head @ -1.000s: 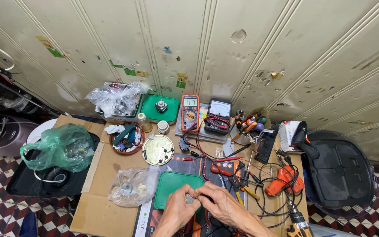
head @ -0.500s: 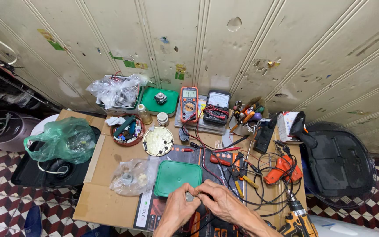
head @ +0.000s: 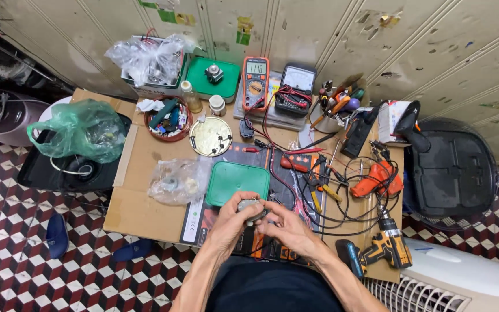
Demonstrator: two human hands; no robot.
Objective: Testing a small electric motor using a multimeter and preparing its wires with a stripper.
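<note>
1. The left hand and right hand meet low over the worktop, both closed around a small grey metal part, fingers curled on it from either side.
2. Just beyond the part lies a green square lid; a clear plastic bag lies to its left.
3. To the right, tangled cables, an orange glue gun and a cordless drill.
4. Farther back stand a brass dish and an orange multimeter.

a dented cream panelled wall rises above red-and-white checkered floor tiles.
</note>
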